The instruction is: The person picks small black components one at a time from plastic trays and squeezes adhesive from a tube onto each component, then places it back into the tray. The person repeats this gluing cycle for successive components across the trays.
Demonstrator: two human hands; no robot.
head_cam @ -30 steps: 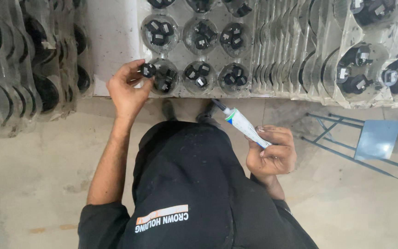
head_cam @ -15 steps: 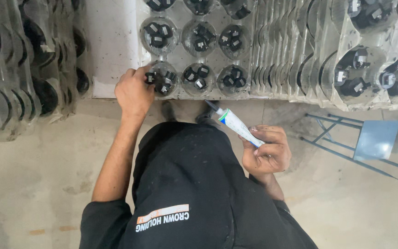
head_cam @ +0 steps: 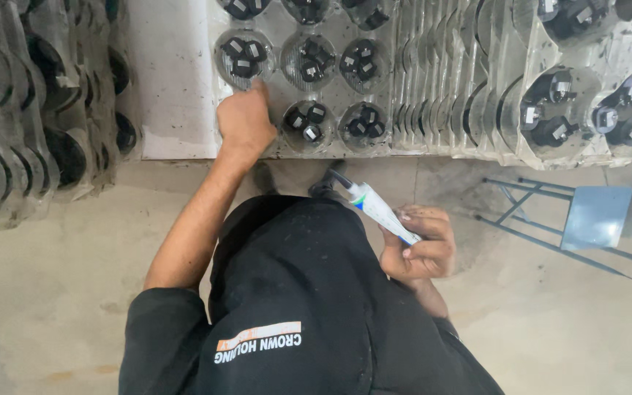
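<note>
Right grip (head_cam: 420, 245) clasps tube (head_cam: 378, 208); left hand (head_cam: 246, 121) touches tray (head_cam: 330, 91).

A clear plastic blister tray (head_cam: 309, 80) lay on the table's near edge, its round pockets holding small black parts. Stacks of like trays (head_cam: 440, 80) stood on edge just right of it, and more (head_cam: 31, 124) at far left. A white tube (head_cam: 382, 212) with a blue-green band and dark nozzle sat tilted in the right hand (head_cam: 422, 245).

The clear plastic blister tray (head_cam: 272, 80) lies on the white desk (head_cam: 173, 88), small black parts (head_cam: 305, 124) in its round cups. Stacked clear trays (head_cam: 31, 124) stand left, more (head_cam: 448, 80) right. A blue metal stool (head_cam: 595, 218) sits near right on the concrete floor (head_cam: 53, 292).
</note>
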